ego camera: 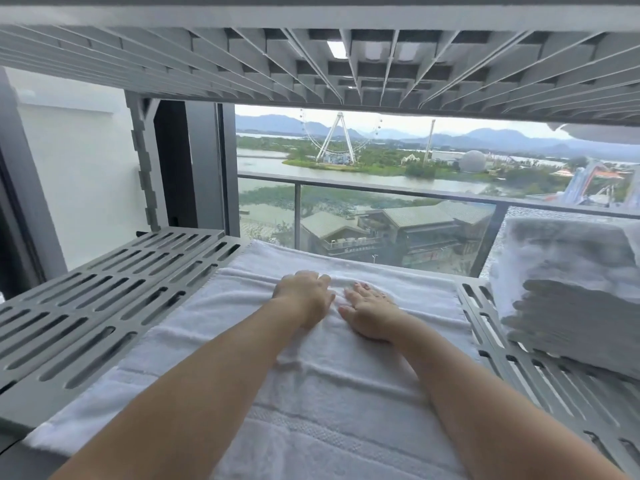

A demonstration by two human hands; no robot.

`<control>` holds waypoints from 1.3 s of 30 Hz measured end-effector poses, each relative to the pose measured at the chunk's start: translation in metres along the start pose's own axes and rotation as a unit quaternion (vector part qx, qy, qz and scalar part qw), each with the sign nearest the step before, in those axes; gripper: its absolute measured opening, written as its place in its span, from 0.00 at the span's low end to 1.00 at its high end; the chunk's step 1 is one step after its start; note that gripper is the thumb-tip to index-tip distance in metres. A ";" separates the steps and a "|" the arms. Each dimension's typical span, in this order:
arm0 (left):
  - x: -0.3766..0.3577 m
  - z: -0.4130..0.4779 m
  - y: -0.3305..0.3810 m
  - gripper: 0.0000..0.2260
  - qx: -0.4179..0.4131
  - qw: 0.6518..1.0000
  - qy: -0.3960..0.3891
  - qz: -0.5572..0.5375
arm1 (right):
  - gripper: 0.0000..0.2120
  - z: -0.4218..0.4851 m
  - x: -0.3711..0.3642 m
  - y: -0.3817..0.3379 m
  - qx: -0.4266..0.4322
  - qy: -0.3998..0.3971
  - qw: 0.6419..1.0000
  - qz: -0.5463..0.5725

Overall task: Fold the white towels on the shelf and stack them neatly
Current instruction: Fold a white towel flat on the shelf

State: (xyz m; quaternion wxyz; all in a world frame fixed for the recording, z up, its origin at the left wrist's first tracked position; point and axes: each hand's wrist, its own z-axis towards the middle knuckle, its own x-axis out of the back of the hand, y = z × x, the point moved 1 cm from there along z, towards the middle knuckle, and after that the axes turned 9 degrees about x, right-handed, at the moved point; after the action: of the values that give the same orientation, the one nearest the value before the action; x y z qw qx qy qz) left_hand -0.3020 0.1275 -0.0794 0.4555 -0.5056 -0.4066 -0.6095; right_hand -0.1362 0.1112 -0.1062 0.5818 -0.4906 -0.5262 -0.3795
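Observation:
A white towel (pixel 311 382) lies spread flat along the middle of a grey slatted shelf (pixel 86 306), reaching from the near edge to the far edge. Both my arms stretch out over it. My left hand (pixel 303 294) rests palm down on the towel near its far end, its fingers bent a little over the cloth. Right beside it, my right hand (pixel 369 311) lies flat on the towel with straight fingers. A stack of folded white towels (pixel 568 289) stands on the shelf at the right.
Another slatted shelf (pixel 311 64) sits close overhead. Behind the shelf is a window with a balcony glass railing (pixel 381 220). The shelf's upright post (pixel 145 161) stands at the back left. Bare slats show left of the towel.

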 end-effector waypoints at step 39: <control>-0.028 0.009 -0.009 0.41 -0.079 0.992 -0.075 -0.069 | 0.06 0.030 0.040 0.057 -0.057 0.377 0.923 -0.052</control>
State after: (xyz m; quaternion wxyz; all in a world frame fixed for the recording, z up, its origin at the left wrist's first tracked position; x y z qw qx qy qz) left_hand -0.3061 0.1420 -0.1057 0.3394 -0.5551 -0.4237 -0.6302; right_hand -0.0829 0.1568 -0.0774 0.6876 -0.3154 -0.2698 -0.5957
